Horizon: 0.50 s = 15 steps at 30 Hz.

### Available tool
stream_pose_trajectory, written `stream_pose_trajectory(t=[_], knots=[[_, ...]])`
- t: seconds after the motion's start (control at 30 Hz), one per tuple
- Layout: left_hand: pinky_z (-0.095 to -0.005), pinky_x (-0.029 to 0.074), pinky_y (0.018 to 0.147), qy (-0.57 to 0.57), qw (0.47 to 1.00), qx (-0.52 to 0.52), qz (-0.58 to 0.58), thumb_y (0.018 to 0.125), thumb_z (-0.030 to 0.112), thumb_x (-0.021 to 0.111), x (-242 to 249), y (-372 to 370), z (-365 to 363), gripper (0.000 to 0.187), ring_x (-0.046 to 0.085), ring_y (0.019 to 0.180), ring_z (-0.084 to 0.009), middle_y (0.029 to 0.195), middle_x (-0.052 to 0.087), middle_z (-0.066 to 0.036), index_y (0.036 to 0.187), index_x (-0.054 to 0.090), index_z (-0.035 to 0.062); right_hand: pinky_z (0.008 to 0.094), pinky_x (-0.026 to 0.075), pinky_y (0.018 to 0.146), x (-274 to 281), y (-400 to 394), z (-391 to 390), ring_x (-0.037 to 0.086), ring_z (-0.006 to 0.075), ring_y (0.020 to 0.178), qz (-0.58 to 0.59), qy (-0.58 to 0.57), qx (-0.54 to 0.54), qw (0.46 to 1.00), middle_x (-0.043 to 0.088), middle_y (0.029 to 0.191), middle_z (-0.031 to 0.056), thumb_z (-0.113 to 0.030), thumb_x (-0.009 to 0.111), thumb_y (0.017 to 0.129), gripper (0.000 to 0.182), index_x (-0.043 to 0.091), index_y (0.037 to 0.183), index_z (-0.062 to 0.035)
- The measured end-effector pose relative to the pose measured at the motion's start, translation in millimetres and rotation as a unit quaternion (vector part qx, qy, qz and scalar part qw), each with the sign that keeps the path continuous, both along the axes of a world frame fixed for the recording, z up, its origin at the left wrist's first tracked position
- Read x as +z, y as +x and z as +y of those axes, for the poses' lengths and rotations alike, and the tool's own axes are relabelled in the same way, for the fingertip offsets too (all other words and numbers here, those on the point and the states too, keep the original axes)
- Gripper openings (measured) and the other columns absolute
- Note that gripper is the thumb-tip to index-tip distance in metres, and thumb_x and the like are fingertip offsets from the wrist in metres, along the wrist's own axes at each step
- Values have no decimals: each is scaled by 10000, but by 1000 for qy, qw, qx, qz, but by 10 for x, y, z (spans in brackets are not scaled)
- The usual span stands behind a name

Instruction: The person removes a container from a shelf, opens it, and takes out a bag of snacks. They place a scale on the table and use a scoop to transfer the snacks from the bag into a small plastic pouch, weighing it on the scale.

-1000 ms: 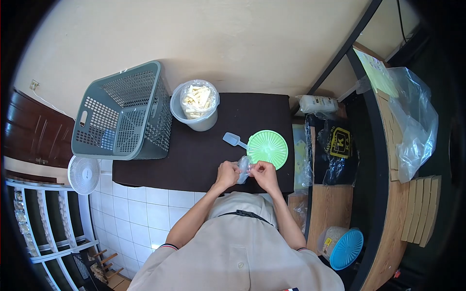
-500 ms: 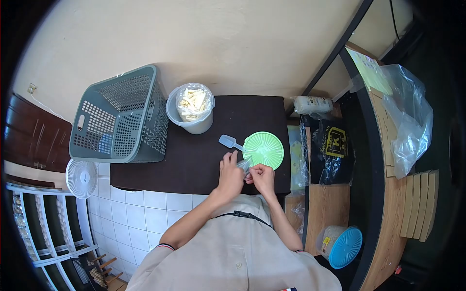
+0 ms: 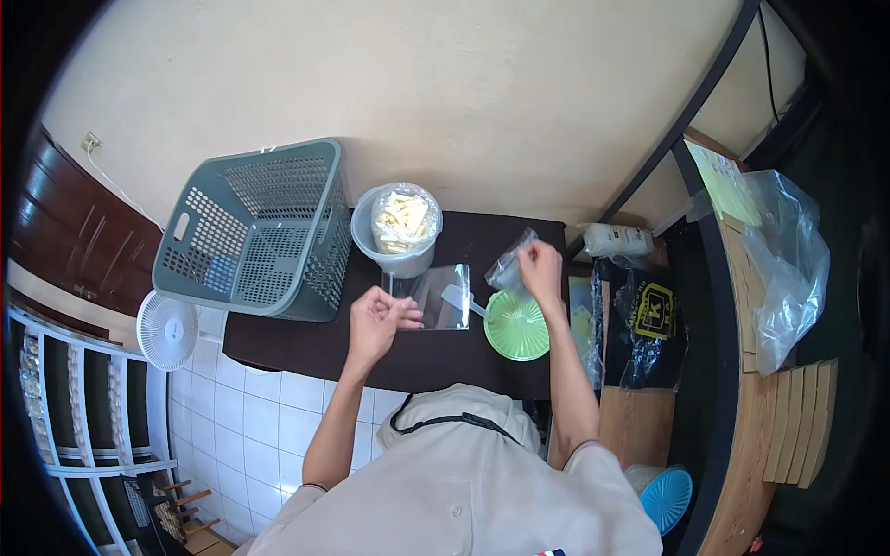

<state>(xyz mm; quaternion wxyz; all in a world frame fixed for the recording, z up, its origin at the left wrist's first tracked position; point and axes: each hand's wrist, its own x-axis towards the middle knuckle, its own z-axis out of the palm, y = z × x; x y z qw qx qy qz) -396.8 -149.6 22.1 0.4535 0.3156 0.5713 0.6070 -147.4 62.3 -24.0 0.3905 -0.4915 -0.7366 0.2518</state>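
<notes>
My left hand (image 3: 375, 326) pinches a flat clear plastic bag (image 3: 442, 298) by its left edge, above the dark table. Held in my right hand (image 3: 541, 271) is a crumpled clear plastic packet (image 3: 506, 269); what it contains, if anything, I cannot make out. A ridged green lid (image 3: 517, 327) lies just below that hand. Left of the lid is a small translucent scoop (image 3: 456, 296), partly seen behind the clear bag. Behind my left hand stands a whitish bucket (image 3: 369, 243), with an open plastic bag of pale yellow pieces (image 3: 406, 219) inside it.
A grey-green perforated basket (image 3: 320, 236) stands at the left of the dark table (image 3: 306, 347), against the wall. To the right are a shelf with plastic packaging (image 3: 619, 240), a black printed bag (image 3: 654, 310) and a blue-lidded container (image 3: 666, 500).
My hands have moved apart from their meeting point near the green lid. The left went left with a flat clear bag; the right went up with a crumpled packet. The camera view has shifted.
</notes>
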Motion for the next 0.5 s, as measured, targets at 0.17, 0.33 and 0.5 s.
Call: stream_pose_trajectory(t=[0.17, 0.33, 0.5], knots=[[-410, 668, 694, -41, 998, -32, -43, 956, -85, 590, -715, 10, -14, 147, 749, 822, -322, 917, 689, -261, 854, 502, -27, 399, 533, 655, -544, -653, 738, 686, 240, 685, -27, -69, 123, 990, 702, 761, 171, -157, 658, 839, 187, 714, 917, 3], [-436, 664, 669, -103, 994, 6, -20, 927, -146, 527, -1337, -7, -156, 138, 745, 791, -335, 875, 671, -240, 1006, 469, -49, 391, 552, 692, -491, -505, 102, 711, 272, 729, 31, -85, 122, 988, 725, 799, 155, -178, 739, 842, 300, 702, 1073, 10], [-407, 654, 638, -160, 986, 41, -1, 906, -153, 515, -2112, -79, -400, 200, 742, 757, -302, 889, 682, -227, 1070, 456, -54, 486, 437, 999, -671, 670, -381, 572, 395, 1152, -147, 53, -292, 944, 630, 1204, 222, -236, 828, 770, 482, 666, 1186, -57]])
